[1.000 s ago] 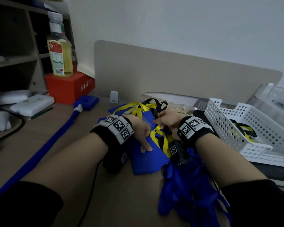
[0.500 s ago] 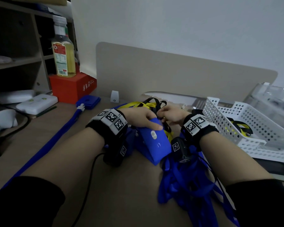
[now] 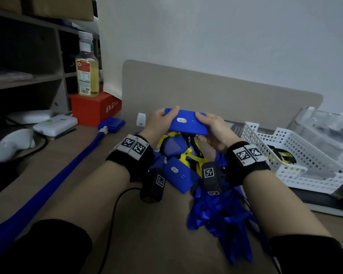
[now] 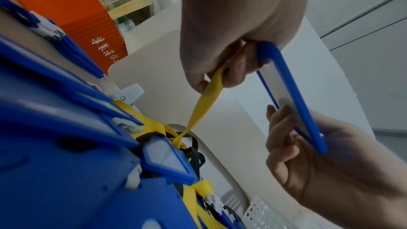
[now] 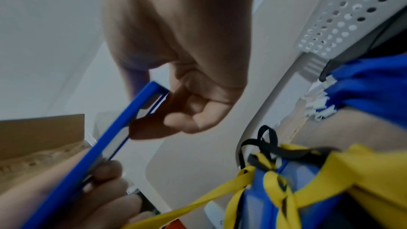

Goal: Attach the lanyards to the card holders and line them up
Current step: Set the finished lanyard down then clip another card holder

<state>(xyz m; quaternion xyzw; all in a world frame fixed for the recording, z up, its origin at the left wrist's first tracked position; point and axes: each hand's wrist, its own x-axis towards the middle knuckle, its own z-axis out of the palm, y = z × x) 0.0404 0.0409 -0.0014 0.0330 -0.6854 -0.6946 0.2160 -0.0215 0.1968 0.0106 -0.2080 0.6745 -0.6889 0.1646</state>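
Note:
Both hands hold one blue card holder (image 3: pixel 186 122) level in the air above the pile. My left hand (image 3: pixel 158 120) grips its left end. In the left wrist view the left hand (image 4: pixel 231 41) also pinches a yellow lanyard (image 4: pixel 204 100) against the holder (image 4: pixel 293 97); the strap runs down taut into the pile. My right hand (image 3: pixel 212 125) grips the right end, with fingers curled under the holder (image 5: pixel 105 142) in the right wrist view. Below lie more blue card holders (image 3: pixel 178 174) tangled with yellow and black lanyards (image 3: pixel 188 155), and a heap of blue lanyards (image 3: pixel 222 214).
A white perforated basket (image 3: pixel 285 155) with yellow-black lanyards stands at the right. A long blue lanyard (image 3: pixel 53 182) runs from a stack of blue holders (image 3: pixel 112 123) at the left. A red box (image 3: pixel 93 107) carries a bottle (image 3: pixel 87 70). A beige divider (image 3: pixel 206 95) closes the back.
The blue card holder has been picked off the pile and raised. Both hands now grip its ends in the air, with the yellow lanyard pulled up with it.

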